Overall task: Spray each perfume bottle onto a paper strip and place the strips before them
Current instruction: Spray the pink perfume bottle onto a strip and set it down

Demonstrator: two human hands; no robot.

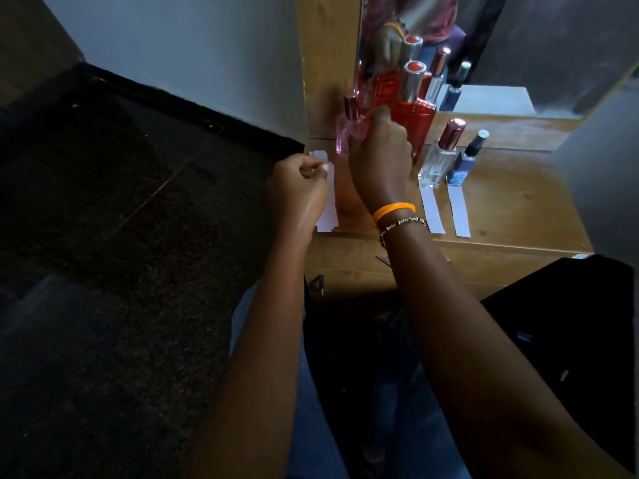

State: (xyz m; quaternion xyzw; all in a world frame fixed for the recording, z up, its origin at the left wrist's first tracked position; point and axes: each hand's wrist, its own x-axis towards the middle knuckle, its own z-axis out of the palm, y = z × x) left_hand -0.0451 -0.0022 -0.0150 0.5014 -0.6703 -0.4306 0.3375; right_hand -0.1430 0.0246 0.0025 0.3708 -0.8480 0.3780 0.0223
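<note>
A: Glass, pink and see-through, is what the pink bottle (345, 133) is made of; it is topped by a rose-metallic cap and is seen at the far left of the row, close to the mirror's wooden frame (325, 74).

B: How is it held?

A: It is gripped by the right hand (378, 157), whose fingers are curled round its body from the right side. An orange band (392, 209) and a beaded bracelet (403, 224) are worn on that wrist.

B: And the other hand?

A: The left hand (297, 188) is closed into a loose fist, and the top end of a white paper strip (328, 198) is pinched between thumb and fingers. More strips are seen underneath, at the left edge of the wooden table (511, 202).

B: What stands beside the pink one?

A: A tall red bottle (420, 115) with a silver cap is partly hidden behind the right hand. Further right, a clear bottle (437, 160) with a rose cap and a slim blue bottle (465, 160) are set, each with a strip laid before it: one strip (432, 210) before the clear bottle, another strip (460, 212) before the blue. The bottles are doubled in the mirror (484, 46).
</note>
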